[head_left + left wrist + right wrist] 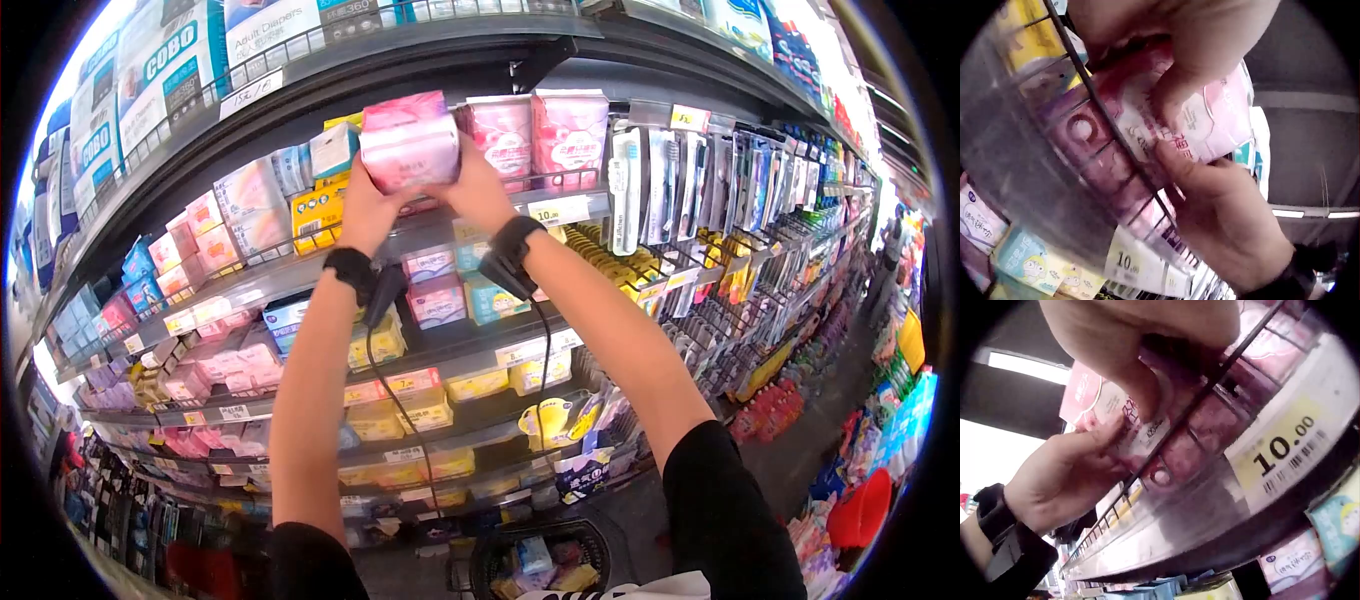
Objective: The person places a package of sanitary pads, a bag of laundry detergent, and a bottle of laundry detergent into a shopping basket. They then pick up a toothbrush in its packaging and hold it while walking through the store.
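Note:
Both hands hold one pink and white soft package [410,150] at the front of the upper shelf. My left hand [370,212] grips its left side and my right hand [478,188] its right side. In the left wrist view, both thumbs press the printed front of the package [1207,115], close behind the wire rail. The right wrist view shows the left hand [1063,478] on one side of the pack and the right hand [1141,331] reaching over it. Inside, the fingers behind the package are hidden.
Similar pink packages [570,138] stand right of the hands, followed by hanging toothbrushes [650,185]. A wire rail [1188,419] and a price label [1285,447] line the shelf edge. Yellow packs [318,215] lie left. Below, a dark basket [480,560] holds several packages.

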A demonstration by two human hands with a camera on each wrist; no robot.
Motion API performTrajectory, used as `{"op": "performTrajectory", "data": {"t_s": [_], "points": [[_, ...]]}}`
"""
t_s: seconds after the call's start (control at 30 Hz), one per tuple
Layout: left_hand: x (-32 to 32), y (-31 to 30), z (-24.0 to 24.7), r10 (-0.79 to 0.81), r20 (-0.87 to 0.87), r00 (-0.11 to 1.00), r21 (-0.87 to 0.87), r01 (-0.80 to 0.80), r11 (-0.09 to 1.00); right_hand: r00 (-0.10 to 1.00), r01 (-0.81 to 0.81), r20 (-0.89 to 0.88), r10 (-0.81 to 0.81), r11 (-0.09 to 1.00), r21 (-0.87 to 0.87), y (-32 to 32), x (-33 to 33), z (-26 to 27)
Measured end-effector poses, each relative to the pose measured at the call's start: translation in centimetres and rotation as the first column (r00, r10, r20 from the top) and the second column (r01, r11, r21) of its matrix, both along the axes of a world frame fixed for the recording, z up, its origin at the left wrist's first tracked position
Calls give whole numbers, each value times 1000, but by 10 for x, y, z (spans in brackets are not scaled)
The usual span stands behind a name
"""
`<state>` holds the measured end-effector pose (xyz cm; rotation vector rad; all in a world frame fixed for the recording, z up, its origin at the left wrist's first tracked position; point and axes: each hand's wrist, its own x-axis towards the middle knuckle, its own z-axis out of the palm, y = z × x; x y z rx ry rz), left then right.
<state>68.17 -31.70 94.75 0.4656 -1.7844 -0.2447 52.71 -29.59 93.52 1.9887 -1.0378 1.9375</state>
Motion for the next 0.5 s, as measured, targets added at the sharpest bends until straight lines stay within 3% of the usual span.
{"op": "performTrajectory", "data": {"t_s": [0.03,0.1,0.13,0.17,0.23,0.3,0.37,0.43,0.5], "points": [[-1,6,-8,8,2,1000,-2,-8,1000,1000,-8,2,8,1000,-2,6,4,-3],[-4,12,-23,-183,-245,952,-160,147,976,996,-84,25,89,982,-170,18,10,-14],[-1,23,-29,-119,-232,965,-216,68,974,984,-165,35,173,972,-170,22,13,-19],[1,24,-41,-182,-280,943,-200,128,971,984,-166,38,174,972,-167,30,13,-26],[19,48,-74,-179,-218,959,-214,132,968,985,-152,-96,141,982,-110,64,11,-53],[50,73,-129,-82,147,986,-210,112,971,955,-13,-296,-26,992,-128,124,12,-90],[59,117,-214,-250,25,968,54,249,967,924,-268,-267,273,962,55,160,12,-156],[61,169,-307,-357,-86,930,339,364,867,894,-409,-90,439,881,237,194,20,-239],[59,219,-383,-375,-183,909,584,407,702,888,-451,153,434,757,472,237,23,-319]]}}
